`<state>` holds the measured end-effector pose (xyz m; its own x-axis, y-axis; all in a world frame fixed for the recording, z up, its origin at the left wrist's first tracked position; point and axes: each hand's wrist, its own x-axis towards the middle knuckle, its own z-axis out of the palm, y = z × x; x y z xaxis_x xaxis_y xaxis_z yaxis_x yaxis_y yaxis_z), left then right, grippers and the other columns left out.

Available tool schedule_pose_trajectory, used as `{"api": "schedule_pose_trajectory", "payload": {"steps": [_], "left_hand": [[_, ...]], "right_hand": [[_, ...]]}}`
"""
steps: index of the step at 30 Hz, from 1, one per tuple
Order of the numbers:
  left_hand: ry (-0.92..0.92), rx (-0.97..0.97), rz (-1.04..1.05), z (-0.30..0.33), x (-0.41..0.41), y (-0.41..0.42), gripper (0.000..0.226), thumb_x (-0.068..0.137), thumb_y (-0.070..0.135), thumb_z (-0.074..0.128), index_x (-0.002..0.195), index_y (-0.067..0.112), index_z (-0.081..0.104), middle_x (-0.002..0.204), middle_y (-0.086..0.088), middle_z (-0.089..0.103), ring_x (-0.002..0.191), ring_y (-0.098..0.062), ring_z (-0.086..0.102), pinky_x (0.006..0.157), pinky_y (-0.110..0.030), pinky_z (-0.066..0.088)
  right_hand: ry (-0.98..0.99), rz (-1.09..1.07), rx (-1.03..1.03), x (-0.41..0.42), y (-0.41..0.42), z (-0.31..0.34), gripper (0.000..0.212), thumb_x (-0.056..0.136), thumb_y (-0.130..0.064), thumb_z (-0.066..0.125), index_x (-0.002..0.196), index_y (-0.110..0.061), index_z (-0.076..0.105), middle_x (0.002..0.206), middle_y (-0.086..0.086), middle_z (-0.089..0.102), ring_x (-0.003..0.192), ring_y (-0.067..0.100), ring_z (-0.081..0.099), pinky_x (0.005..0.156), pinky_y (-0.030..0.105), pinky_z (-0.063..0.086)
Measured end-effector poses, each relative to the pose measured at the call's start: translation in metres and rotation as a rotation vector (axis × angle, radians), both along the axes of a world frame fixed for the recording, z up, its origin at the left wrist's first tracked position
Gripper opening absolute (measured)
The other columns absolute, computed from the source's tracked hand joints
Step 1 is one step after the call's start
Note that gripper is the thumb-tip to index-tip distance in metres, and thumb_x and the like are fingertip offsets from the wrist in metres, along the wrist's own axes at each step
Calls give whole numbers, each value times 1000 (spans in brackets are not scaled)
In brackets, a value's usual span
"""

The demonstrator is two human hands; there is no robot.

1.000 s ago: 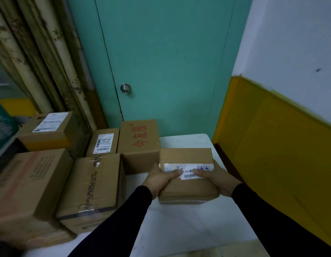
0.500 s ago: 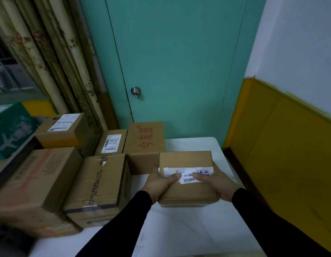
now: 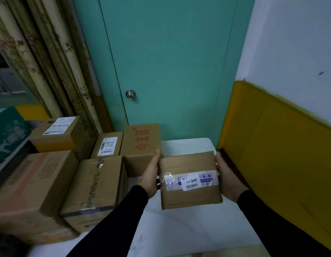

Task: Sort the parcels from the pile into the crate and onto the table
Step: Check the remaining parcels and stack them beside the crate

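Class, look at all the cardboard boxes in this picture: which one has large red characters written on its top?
The tall box standing against the teal door, just beyond the left hand. The other boxes show white labels, tape or small dark print, not large red characters.

A teal door (image 3: 166, 62) with a round metal knob (image 3: 130, 94) stands between old stained curtains (image 3: 40, 58) and a white wall (image 3: 294, 49) with a yellow lower part (image 3: 283, 145).
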<state>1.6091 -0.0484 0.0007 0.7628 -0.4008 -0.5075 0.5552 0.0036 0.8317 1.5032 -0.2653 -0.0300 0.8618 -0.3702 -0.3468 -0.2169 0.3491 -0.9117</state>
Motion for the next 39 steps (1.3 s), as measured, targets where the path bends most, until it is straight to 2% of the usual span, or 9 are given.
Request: {"api": "schedule_pose_trajectory", "payload": {"steps": [3,6,8,10,14,17,22,35,39], "left_hand": [[42,-45,-35,7,1,-5,48,89,65,61,111,23,68,110,-12,72,107,-32,66,103,-52,50],[62,-87,-95,3,-4,-13,32,87,42,74,109,18,70,108,-12,76,112,-32,68,107,-50,49],[18,-76,-186,-7,-7,-18,48,79,32,82,122,15,66,113,-11,76,110,-30,71,105,-49,52],[-19,-47,-233,-13,-10,-20,71,74,25,88,135,18,54,117,-9,75,105,-29,73,97,-49,57],[-48,-15,-267,-11,-12,-22,66,83,10,81,137,23,46,120,-9,71,106,-30,71,96,-46,57],[-105,5,-245,-8,-12,-26,68,82,14,83,136,26,43,121,-6,69,106,-26,69,91,-40,58],[-171,13,-182,-13,-13,-25,67,84,11,81,138,22,44,116,-3,72,101,-21,71,79,-31,58],[-227,12,-192,-13,-8,-21,59,87,11,77,134,30,47,117,1,70,106,-20,68,83,-32,56],[-235,46,-135,-10,-7,-17,64,81,19,84,130,19,42,124,-5,65,105,-20,68,83,-32,57]], "right_hand": [[39,-84,103,-5,-15,3,74,89,-81,39,134,-27,64,130,4,66,120,26,61,101,47,50],[73,-21,134,-11,-19,2,70,82,-79,56,131,-31,68,130,8,69,123,32,63,111,51,45],[91,6,176,-14,-16,0,58,81,-65,67,132,-37,63,126,10,71,116,36,68,105,56,50],[118,37,168,-19,-15,0,62,78,-46,77,135,-38,55,127,12,70,113,38,68,95,58,55],[157,92,136,-23,-18,-3,83,69,-19,88,140,-37,48,128,12,68,112,39,68,97,59,54],[121,50,87,-19,-16,-10,103,58,-24,100,144,-39,44,132,11,67,113,39,68,94,62,55],[50,30,60,-14,-13,-4,87,76,-12,87,147,-37,42,131,8,67,114,34,69,92,54,58],[21,37,-17,-7,-5,9,93,67,-16,87,146,-34,42,130,7,66,116,32,65,98,51,56],[21,31,-52,-8,-4,1,82,73,-20,86,142,-35,46,129,5,67,115,31,66,101,53,54]]}}
